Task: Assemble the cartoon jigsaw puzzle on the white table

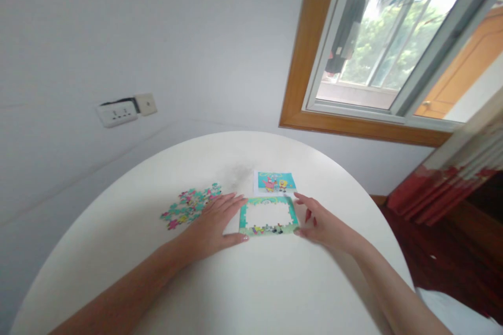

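Note:
A rectangular puzzle border point(269, 230) of joined pieces lies flat on the white table, its middle open and showing the tabletop. My left hand point(214, 222) rests palm down along its left side, fingers stretched out and thumb apart, with fingertips at the border's left corners. On the other side, my right hand point(324, 222) has its index finger and thumb spread at the right corners. A heap of loose puzzle pieces point(188, 207) lies beside my left hand, partly covered by it. Just beyond the border sits a picture card point(275, 183) with cartoon figures on turquoise.
The round white table point(251, 282) meets a pale wall point(196, 36) at its far side. A socket point(118, 112) is set in the wall at left. A wood-framed window point(330, 120) and a red-and-cream curtain point(444, 183) are at right.

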Motion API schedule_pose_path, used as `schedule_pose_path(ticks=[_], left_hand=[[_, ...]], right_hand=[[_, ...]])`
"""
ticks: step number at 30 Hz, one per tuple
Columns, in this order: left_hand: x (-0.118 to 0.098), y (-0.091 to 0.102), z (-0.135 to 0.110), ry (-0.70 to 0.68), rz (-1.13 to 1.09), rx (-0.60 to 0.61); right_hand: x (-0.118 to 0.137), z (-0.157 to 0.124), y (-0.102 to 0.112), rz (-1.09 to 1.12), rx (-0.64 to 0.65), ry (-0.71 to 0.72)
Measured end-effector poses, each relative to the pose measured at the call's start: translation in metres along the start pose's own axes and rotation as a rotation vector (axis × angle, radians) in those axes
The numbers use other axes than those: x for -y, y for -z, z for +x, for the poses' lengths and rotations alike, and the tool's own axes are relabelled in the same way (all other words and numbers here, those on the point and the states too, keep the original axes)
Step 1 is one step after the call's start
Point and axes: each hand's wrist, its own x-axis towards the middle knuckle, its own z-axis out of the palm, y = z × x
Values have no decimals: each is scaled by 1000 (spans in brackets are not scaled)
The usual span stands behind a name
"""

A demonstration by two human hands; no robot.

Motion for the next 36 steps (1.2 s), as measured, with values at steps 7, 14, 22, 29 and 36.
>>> schedule_pose_path(ticks=[7,14,22,29,36], left_hand=[[-4,1,1,35,-29,16],[0,-2,-1,12,-3,1],[3,-2,-1,5,-10,-19],[-4,3,2,32,10,54],[-3,4,2,32,57,86]], right_hand=[[-10,3,-2,-8,36,36],[-7,4,0,3,29,39],[-4,8,1,27,22,-15],[-6,9,0,22,19,85],[-9,11,-4,14,-66,75]])
